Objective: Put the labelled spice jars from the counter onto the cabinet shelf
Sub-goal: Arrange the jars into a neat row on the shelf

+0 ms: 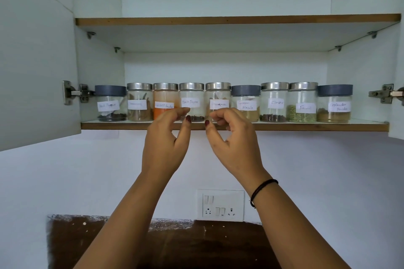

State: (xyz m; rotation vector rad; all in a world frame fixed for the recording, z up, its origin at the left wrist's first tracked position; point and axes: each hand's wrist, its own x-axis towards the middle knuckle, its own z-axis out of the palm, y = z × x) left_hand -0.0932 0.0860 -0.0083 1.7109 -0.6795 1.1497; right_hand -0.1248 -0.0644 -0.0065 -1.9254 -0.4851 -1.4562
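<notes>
Two forearms rise from below, the right one with a black wristband (262,190). On the wall behind them are a brown patch (72,240) and a white switch plate (220,205). The left hand (168,140) and right hand (231,142) are side by side, close but apart, at the shelf (306,126) edge. Their fingers are loosely curled and grip nothing. The left fingers hide the foot of the chilli jar (165,96) and pepper jar (191,94). The right fingers cover the lower cinnamon jar (218,94); whether they touch it cannot be told. Nine labelled jars stand upright in one row on this shelf, among them cloves (274,102) and fennel (302,105). The cabinet doors hang open on hinges (74,93). Above is an upper shelf (238,20).
</notes>
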